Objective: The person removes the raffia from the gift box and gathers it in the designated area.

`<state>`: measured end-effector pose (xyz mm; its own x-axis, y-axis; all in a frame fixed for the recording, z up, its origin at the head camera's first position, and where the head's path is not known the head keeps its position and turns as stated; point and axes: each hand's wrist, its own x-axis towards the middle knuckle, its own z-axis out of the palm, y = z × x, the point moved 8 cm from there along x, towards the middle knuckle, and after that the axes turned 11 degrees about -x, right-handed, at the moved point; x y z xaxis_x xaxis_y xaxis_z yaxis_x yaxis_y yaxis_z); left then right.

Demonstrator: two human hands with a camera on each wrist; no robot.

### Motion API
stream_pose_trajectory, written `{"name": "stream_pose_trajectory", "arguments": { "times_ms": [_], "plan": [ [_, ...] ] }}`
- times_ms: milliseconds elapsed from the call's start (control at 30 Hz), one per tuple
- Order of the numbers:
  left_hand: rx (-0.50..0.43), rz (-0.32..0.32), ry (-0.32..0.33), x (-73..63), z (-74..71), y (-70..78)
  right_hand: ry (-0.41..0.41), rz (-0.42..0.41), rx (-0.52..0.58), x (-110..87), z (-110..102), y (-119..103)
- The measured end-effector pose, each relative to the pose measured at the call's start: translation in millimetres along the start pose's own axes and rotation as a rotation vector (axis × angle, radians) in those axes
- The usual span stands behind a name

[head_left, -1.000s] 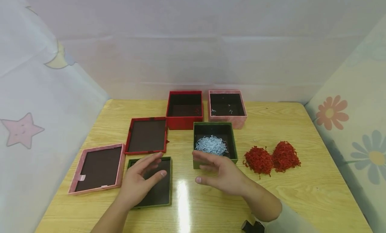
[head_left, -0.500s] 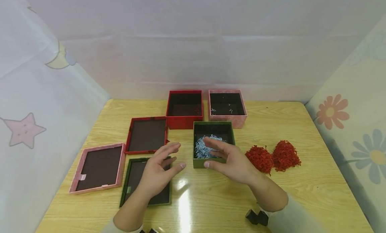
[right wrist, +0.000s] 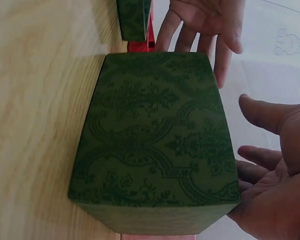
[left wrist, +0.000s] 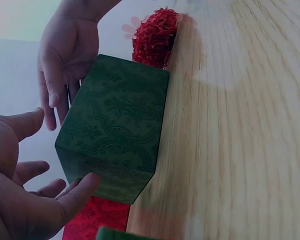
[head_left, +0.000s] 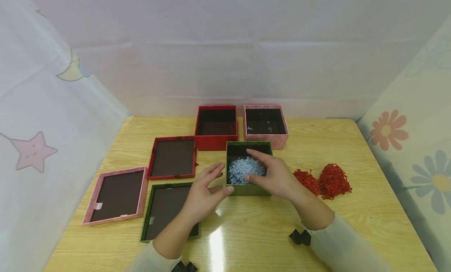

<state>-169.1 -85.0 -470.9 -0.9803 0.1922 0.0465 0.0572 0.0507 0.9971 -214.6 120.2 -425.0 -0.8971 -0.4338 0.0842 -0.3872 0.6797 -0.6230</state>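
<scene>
A green box (head_left: pixel 248 190) with embossed patterned sides stands on the table, holding a heap of light blue shredded paper (head_left: pixel 242 169). My left hand (head_left: pixel 208 191) is at the box's left side with fingers extended; in the left wrist view its fingertips are right at the green wall (left wrist: pixel 122 110). On the other side, my right hand (head_left: pixel 276 175) reaches over the right rim, thumb and fingers spread apart, partly covering the paper. In the right wrist view the right hand (right wrist: pixel 285 170) is beside the box, its lower fingers close against the wall (right wrist: pixel 155 130). Neither hand grips anything.
Behind are a red box (head_left: pixel 215 143) and a pink box (head_left: pixel 266 141) with a few stray shreds inside. Two red shredded paper piles (head_left: pixel 334 181) lie to the right. A green lid (head_left: pixel 165 209), red lid (head_left: pixel 172 158) and pink lid (head_left: pixel 118 195) lie left.
Both hands have moved to the green box: the left rightward from over the green lid to the box's side, the right forward and rightward over its right rim. The boxes and lids stay put.
</scene>
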Motion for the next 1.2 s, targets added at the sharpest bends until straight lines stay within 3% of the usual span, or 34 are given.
{"name": "stream_pose_trajectory", "arguments": {
  "times_ms": [233, 467, 600, 1200],
  "plan": [
    [0.01, -0.038, 0.017, 8.7, 5.3, -8.4, -0.058, -0.025, -0.141, 13.8, 11.5, -0.8],
    [0.058, -0.035, 0.015, 12.0, 7.9, -14.0, -0.106, -0.073, -0.258, 21.7, 21.6, -8.2],
    [0.04, -0.023, 0.019, 12.4, 8.8, -13.2, -0.132, -0.076, -0.302, 27.6, 24.4, -8.5],
    [-0.004, -0.038, 0.033, 13.7, 7.7, -16.7, -0.289, -0.002, -0.354, 52.5, 52.1, 2.0]
  ]
}}
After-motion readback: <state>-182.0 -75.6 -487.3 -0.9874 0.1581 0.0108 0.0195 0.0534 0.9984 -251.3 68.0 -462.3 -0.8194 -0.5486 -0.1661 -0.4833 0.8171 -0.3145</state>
